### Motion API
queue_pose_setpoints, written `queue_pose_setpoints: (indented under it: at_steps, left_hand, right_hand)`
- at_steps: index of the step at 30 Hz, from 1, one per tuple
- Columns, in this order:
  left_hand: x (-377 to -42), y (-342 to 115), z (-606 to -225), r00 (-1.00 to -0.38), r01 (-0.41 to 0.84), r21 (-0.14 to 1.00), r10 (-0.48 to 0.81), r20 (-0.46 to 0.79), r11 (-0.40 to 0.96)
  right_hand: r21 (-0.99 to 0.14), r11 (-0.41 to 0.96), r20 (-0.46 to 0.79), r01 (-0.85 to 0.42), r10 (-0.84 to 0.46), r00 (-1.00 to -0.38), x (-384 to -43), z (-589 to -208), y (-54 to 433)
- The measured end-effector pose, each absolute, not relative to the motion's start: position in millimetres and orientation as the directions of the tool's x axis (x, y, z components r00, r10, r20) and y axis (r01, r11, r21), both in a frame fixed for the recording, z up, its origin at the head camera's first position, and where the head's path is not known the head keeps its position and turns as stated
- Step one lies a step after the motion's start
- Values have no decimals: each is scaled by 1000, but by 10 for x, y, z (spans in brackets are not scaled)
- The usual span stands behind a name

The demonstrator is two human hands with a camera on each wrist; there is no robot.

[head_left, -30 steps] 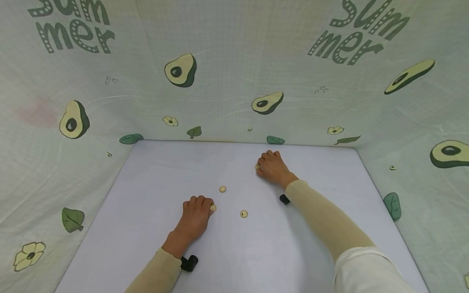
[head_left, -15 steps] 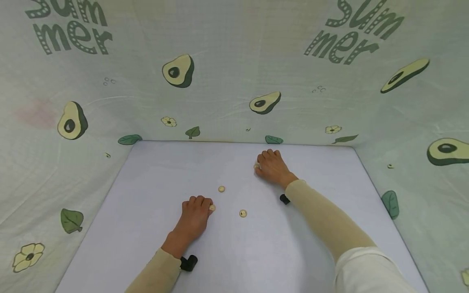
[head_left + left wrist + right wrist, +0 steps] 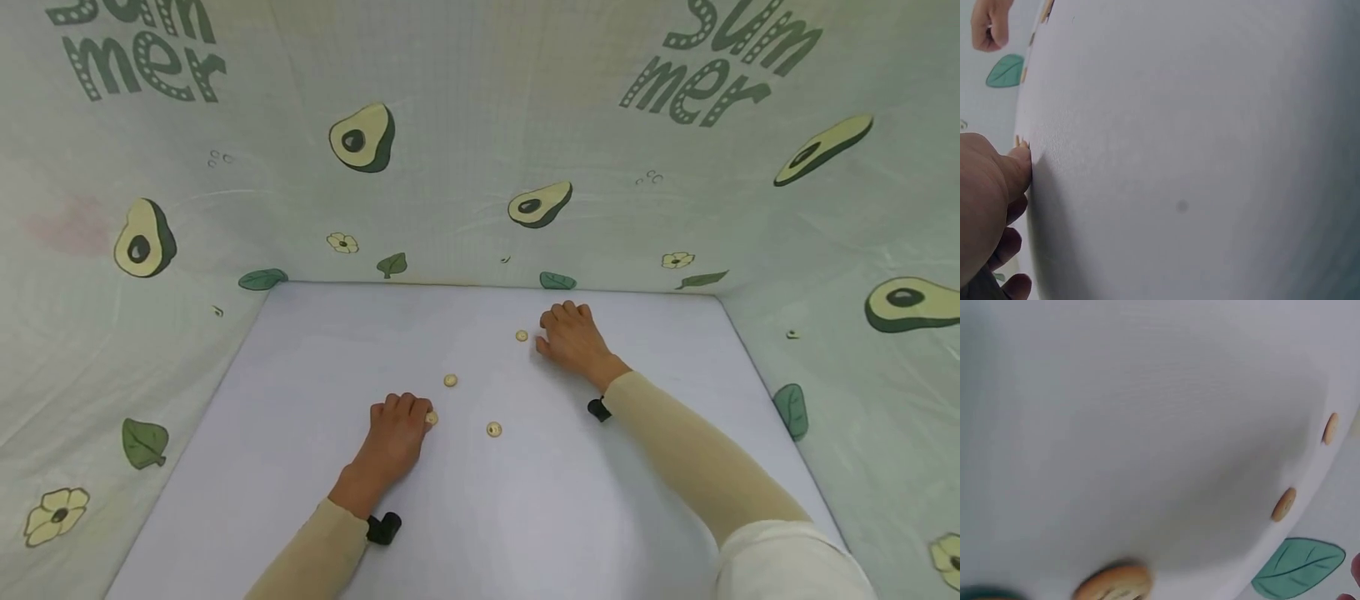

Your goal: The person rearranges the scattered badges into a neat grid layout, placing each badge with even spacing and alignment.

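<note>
Round tan buttons lie on the white tabletop (image 3: 330, 358). In the head view my left hand (image 3: 392, 435) pinches one button (image 3: 432, 418) at the thumb and index fingertip, low at the surface. The left wrist view shows the thumb (image 3: 1017, 169) at this button, with the other fingers curled below. My right hand (image 3: 573, 337) is further back, its fingers loosely bent and nothing held. Just left of its fingertips lies a second button (image 3: 521, 336), separated by a small gap. Two more, a middle button (image 3: 450, 380) and a nearer button (image 3: 493, 429), lie between the hands.
A patterned cloth (image 3: 450, 150) with avocado and leaf prints rises behind and along both sides of the tabletop. Each wrist carries a black camera, such as the left wrist's camera (image 3: 385, 528). In the right wrist view a large blurred button (image 3: 1115, 584) is at the bottom edge.
My right hand has let go of the far button and drawn back to the right, leaving it on the table. My left hand keeps its pinch in about the same spot.
</note>
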State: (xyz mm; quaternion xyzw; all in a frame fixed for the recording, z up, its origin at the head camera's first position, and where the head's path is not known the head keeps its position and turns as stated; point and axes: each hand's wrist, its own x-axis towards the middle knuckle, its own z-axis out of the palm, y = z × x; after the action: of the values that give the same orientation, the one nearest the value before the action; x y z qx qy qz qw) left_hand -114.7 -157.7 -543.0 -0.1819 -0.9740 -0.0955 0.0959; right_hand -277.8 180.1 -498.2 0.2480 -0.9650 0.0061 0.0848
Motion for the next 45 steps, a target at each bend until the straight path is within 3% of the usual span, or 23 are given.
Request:
queue_pose_setpoints:
  at_steps: [22, 31, 45]
  left_hand:
    - [-1154, -1576, -5371, -925, 360, 173, 328, 189, 917]
    - [-1135, -1553, -5349, -929, 352, 176, 320, 184, 919]
    - [-1134, -1545, -5415, -933, 343, 178, 312, 181, 922]
  right_hand:
    - [34, 910, 190, -414, -412, -891, -2312, -5043, 2723]
    - [20, 883, 164, -469, -466, -869, -2062, -5200, 2850]
    - [17, 865, 200, -501, -494, -846, -2024, -5276, 2862]
